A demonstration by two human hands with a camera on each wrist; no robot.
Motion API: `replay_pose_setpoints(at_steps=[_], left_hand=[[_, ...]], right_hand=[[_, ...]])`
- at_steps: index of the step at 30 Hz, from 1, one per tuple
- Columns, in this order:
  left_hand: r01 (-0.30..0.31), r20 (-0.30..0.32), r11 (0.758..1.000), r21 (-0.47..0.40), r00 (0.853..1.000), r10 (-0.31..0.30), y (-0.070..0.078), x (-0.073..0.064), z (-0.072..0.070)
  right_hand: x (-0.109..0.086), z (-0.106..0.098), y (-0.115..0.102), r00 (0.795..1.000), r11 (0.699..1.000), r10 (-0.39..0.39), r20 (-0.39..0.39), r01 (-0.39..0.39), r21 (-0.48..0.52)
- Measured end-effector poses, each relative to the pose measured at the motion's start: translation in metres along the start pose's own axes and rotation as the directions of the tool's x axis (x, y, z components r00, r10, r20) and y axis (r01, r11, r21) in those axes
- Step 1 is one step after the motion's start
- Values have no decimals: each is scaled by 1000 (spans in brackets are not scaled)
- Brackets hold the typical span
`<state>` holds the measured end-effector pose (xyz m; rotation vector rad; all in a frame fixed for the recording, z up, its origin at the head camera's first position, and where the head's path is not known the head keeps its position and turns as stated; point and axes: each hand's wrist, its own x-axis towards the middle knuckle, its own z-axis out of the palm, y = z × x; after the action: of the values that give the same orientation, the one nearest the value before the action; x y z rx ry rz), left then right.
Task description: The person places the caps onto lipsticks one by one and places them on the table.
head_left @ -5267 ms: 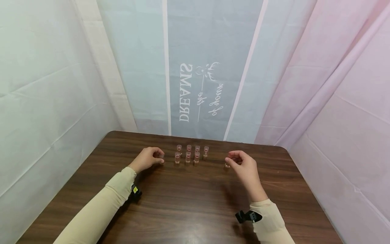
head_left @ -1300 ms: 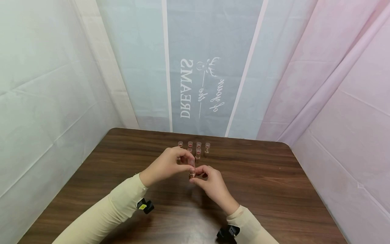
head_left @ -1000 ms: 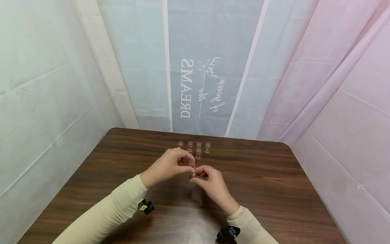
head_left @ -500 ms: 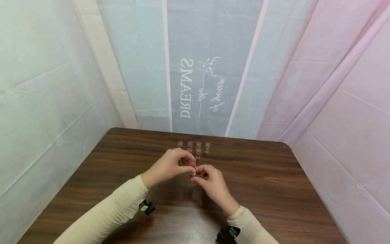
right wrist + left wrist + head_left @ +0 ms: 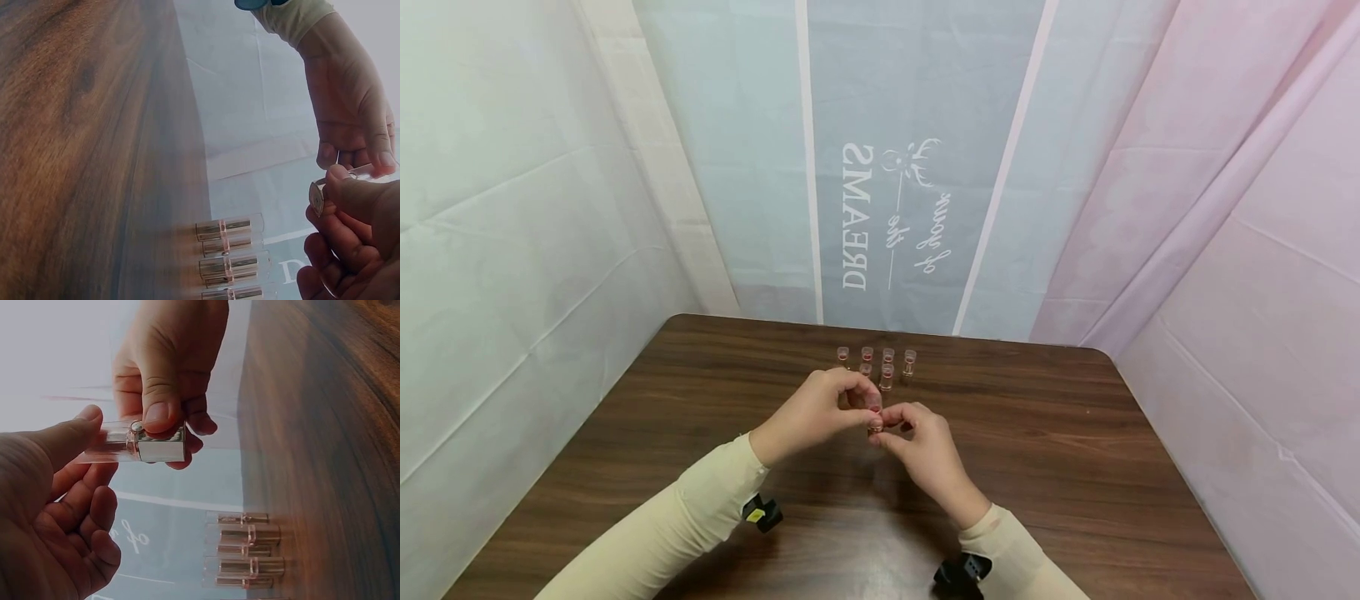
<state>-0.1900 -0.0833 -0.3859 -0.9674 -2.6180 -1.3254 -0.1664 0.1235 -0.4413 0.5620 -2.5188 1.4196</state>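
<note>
Above the table's middle, a lipstick (image 5: 161, 450) with a shiny gold base and a clear cap (image 5: 112, 452) is held between both hands. My left hand (image 5: 816, 414) pinches the cap between thumb and fingers from the left. The base is pinched from the right by the thumb and fingers of my right hand (image 5: 931, 450). In the left wrist view the cap meets the base's collar; whether it is fully seated I cannot tell. In the right wrist view the base's end (image 5: 317, 199) shows, while the fingers cover much of the rest.
Several more capped lipsticks (image 5: 887, 377) stand upright in two rows just beyond the hands; the left hand partly hides the nearer row. The brown wooden table (image 5: 1037, 417) ends at a curtain (image 5: 917, 100) with white lettering, and white cloth hangs at both sides.
Earlier the hands were far apart, either side of the rows, the right at a lipstick. They came together over the middle; during the last second the cap has sunk slightly lower onto the base.
</note>
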Motion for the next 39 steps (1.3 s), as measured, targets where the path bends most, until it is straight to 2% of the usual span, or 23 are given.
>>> replay_pose_setpoints(at_steps=[6, 11, 15, 17, 21, 28, 33, 39], left_hand=[[4, -6, 1000, 16, 1000, -4, -2, -4, 1], [-26, -9, 1000, 9, 1000, 26, -1, -3, 1], [-63, -24, 997, 51, 998, 64, 2, -3, -1], [-63, -18, 995, 81, 998, 65, 2, -5, -3], [-40, -8, 992, 122, 999, 41, -2, -10, -6], [34, -24, 993, 111, 999, -31, -15, -28, -12], [55, -38, 992, 112, 998, -51, -22, -40, -12], [81, -39, 992, 99, 996, -77, -29, -46, -10]], right_hand=[[-2, 2, -1, 1000, 1000, 12, 11, -12, 26], [-2, 1, 0, 1000, 1000, 0, 20, -1, 30], [0, -3, 1, 999, 1000, -30, 36, 29, 12], [1, -4, 1, 998, 999, -40, 52, 40, 11], [2, -7, 0, 996, 999, -47, 80, 47, 9], [5, -12, -2, 996, 999, -35, 85, 36, -8], [6, -17, -2, 997, 1000, -3, 77, 4, -9], [8, -18, 3, 996, 999, -22, 81, 25, -36]])
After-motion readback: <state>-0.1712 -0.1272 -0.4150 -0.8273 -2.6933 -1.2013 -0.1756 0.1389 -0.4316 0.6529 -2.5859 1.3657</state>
